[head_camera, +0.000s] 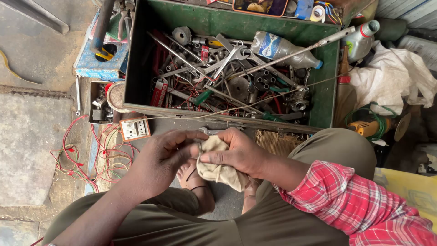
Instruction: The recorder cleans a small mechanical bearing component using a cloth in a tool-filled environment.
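My left hand (159, 157) and my right hand (239, 152) meet over my knees, both closed on a beige cloth (217, 169). The cloth is bunched between the fingers and hangs down from my right hand. Whatever lies inside the cloth is hidden. My right sleeve (359, 205) is red plaid. A spanner (210, 131) lies on the ground just beyond my fingers.
A green metal toolbox (325, 98) full of spanners, sockets and a plastic bottle (284, 49) stands open ahead. Red wires (91, 155) and a white switch plate (134, 128) lie to the left. A yellow power tool (366, 127) and white cloth (391, 77) sit at the right.
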